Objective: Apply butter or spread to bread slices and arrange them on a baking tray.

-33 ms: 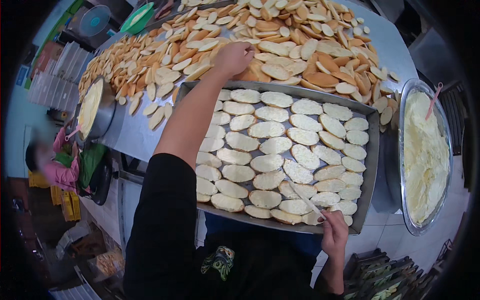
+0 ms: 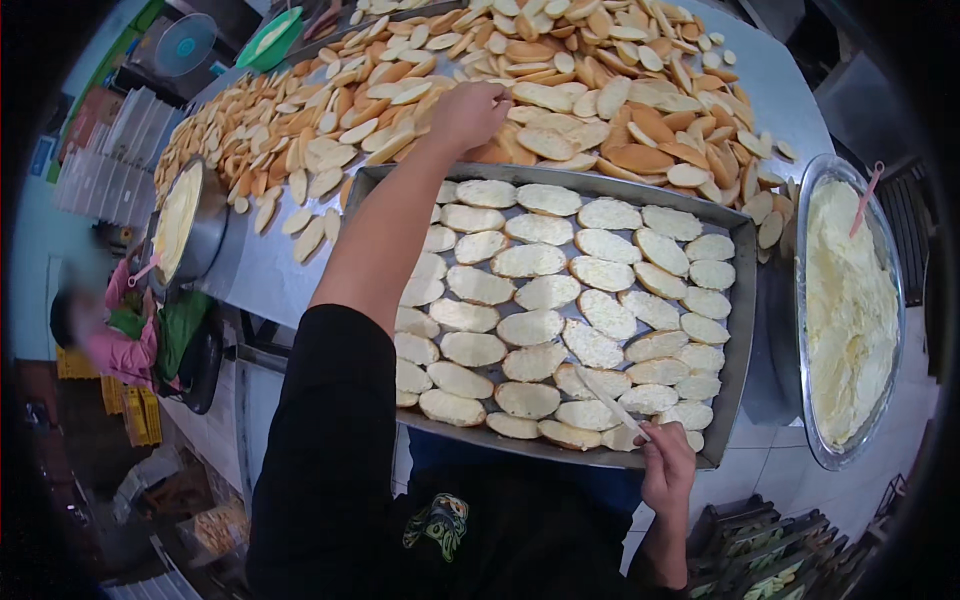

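Observation:
My left hand (image 2: 470,116) reaches over the far rim of the metal tray into a pile of sliced oval bread (image 2: 640,110). Its fingers are curled, and the bread and the hand itself hide what they grip, if anything. My right hand (image 2: 667,470), at the tray's near right corner, is closed round the handle of a spreading knife (image 2: 604,394). The pale, flat blade points up and left, just above or on the slices. Rows of bread slices (image 2: 528,260), with pale cut or coated faces up, fill the metal tray (image 2: 742,300); my left forearm covers some at the left.
On the right stands a large metal bowl (image 2: 802,330) of creamy spread with a pink-handled utensil (image 2: 867,198). Another pot (image 2: 207,215) of spread is at the left table edge, near a person in pink (image 2: 130,340). A green bowl (image 2: 270,40) sits far left.

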Action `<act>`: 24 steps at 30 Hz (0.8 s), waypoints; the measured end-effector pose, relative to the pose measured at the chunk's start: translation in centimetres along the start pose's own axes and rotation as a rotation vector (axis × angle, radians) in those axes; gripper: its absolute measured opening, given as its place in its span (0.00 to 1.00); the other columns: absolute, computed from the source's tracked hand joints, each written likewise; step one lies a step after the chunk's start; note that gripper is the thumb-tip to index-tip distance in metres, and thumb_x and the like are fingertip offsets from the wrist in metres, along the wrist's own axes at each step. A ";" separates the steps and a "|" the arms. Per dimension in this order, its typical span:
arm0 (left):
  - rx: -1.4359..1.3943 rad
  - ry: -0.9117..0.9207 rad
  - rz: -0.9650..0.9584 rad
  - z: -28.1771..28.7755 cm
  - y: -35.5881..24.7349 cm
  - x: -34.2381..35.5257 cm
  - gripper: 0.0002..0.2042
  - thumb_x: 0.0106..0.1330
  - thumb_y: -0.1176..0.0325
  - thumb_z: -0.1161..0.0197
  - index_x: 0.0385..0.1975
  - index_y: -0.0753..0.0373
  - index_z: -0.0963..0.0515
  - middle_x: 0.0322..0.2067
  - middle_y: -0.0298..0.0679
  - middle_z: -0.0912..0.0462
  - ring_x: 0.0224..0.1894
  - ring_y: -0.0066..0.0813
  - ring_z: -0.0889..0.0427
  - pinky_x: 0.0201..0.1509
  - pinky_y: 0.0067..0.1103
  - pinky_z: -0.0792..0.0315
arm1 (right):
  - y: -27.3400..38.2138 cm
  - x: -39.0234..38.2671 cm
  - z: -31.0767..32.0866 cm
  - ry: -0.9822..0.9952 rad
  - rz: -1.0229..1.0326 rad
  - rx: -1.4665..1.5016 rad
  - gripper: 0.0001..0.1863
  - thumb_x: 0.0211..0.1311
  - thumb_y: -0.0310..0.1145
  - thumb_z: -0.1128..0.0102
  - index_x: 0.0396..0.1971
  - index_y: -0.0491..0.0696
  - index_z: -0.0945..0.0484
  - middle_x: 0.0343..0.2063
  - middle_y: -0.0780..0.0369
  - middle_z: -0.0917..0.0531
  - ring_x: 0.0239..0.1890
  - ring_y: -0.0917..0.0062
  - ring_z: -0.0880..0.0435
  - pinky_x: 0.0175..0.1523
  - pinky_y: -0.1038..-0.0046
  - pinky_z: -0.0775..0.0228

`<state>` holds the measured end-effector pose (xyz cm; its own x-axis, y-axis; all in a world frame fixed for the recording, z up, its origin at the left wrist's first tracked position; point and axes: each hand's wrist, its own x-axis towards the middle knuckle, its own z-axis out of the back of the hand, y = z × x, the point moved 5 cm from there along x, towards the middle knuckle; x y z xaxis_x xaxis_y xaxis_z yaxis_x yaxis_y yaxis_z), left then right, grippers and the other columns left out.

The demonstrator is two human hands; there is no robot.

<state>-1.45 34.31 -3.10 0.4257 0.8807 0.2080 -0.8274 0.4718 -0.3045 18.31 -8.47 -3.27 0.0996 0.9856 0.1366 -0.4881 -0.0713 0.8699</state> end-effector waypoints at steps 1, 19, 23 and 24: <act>-0.006 0.007 -0.009 -0.6 -0.7 0.8 0.11 0.55 0.61 0.46 0.33 0.57 0.23 0.35 0.38 0.21 0.40 0.34 0.24 0.44 0.29 0.32 | 0.0 0.1 0.2 -0.004 -0.036 0.025 0.11 0.47 0.19 0.51 0.34 0.40 0.25 0.22 0.58 0.23 0.26 0.71 0.29 0.33 0.74 0.38; 0.242 0.192 0.106 -3.2 0.9 6.1 0.16 0.49 0.66 0.46 0.39 0.57 0.24 0.38 0.42 0.22 0.42 0.35 0.23 0.45 0.29 0.30 | -1.1 0.0 2.9 -0.129 -0.027 0.043 0.12 0.42 0.19 0.49 0.31 0.41 0.25 0.24 0.57 0.22 0.26 0.68 0.29 0.35 0.71 0.39; 0.239 0.314 0.134 -2.7 -0.1 6.4 0.16 0.51 0.61 0.49 0.39 0.58 0.24 0.37 0.43 0.21 0.41 0.37 0.23 0.45 0.29 0.30 | -0.9 0.4 3.0 -0.121 -0.012 0.033 0.11 0.42 0.19 0.48 0.31 0.40 0.25 0.23 0.57 0.23 0.25 0.67 0.29 0.34 0.70 0.39; 0.160 0.352 0.198 -2.8 -0.5 6.4 0.16 0.52 0.60 0.50 0.39 0.58 0.24 0.38 0.44 0.22 0.41 0.37 0.23 0.45 0.29 0.30 | -1.0 0.4 3.1 -0.125 -0.018 0.032 0.11 0.42 0.19 0.48 0.31 0.40 0.25 0.23 0.57 0.23 0.25 0.67 0.29 0.34 0.70 0.39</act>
<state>2.72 39.83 -4.24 0.3294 0.9272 -0.1782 -0.9402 0.3047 -0.1526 21.53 -8.50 -2.62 0.2161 0.9601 0.1775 -0.4576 -0.0610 0.8870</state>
